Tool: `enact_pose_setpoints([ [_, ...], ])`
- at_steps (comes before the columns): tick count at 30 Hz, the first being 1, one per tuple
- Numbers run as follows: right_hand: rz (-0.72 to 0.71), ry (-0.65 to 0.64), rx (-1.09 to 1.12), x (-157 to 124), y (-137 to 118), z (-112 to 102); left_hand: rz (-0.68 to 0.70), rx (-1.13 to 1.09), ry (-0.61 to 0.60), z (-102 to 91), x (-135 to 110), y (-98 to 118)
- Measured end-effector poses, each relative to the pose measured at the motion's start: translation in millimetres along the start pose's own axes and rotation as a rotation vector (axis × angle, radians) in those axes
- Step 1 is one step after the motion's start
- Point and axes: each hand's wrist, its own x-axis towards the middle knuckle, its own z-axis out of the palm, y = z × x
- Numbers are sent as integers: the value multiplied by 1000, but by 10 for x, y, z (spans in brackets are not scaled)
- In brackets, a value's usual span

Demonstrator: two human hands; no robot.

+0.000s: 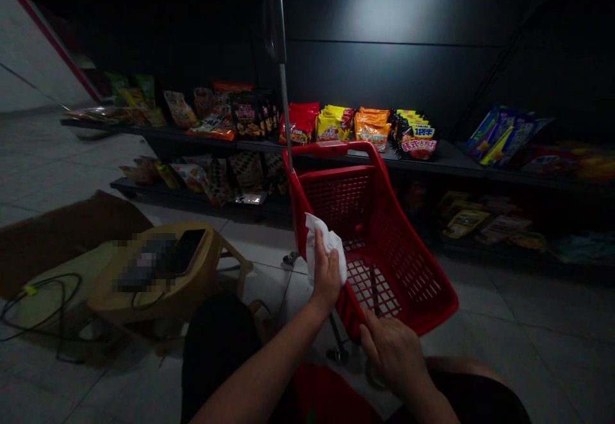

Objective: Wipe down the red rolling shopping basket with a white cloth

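A red plastic shopping trolley basket point(406, 264) with lattice walls stands tilted in front of me. My left hand point(327, 278) presses a white cloth point(338, 252), perhaps a wipe, flat against the outside of its left wall. The cloth lies under the palm and fingers and sticks out above them. Lower down, my right hand point(394, 350) is closed over the near rim of the basket, its thumb on the outside. A metal pole with a dark grip point(276, 17) rises from the trolley's left back corner. The inside of the basket shows bare lattice.
Behind the trolley, a dark shelf point(446, 155) carries several snack packets point(372, 128). To my left stands a tan plastic stool point(108, 283) with a phone point(189, 251), a blurred dark item and a black cable point(62, 309). Brown cardboard point(86, 219) lies beyond it.
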Motion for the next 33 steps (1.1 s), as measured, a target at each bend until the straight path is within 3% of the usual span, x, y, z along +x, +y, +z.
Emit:
enact_pose_setpoints([
  [3, 10, 13, 32, 7, -13, -1, -60, -78, -93, 33, -541, 9],
  [5, 25, -6, 45, -11, 9, -2, -70, -102, -155, 23, -725, -26],
  [8, 15, 7, 23, -34, 48, 2, -36, -100, -136, 2, -497, -75],
  [11, -20, 23, -8, -26, 55, 4, 14, -88, 6, 12, 13, -71],
  [13, -22, 27, -34, -21, 51, 3, 44, -89, 88, 46, 185, -45],
  [15, -24, 38, -55, -37, 64, 1, 43, -89, 120, 89, 115, -30],
  [18, -60, 68, -81, -103, 135, 8, 37, -91, 18, 136, -200, -75],
  [20, -91, 91, -94, -149, 201, 12, 64, -98, -41, 133, -272, -144],
  [24, -114, 105, -104, -170, 277, -5, 150, -111, 19, 40, 181, -278],
  [27, -119, 106, -97, -151, 278, -25, 111, -125, 107, 12, 528, -328],
  [30, -114, 97, -93, -167, 300, -30, 70, -117, 145, 82, 455, -366],
  [33, -149, 105, -89, -227, 373, -40, 112, -92, 91, 135, 231, -436],
])
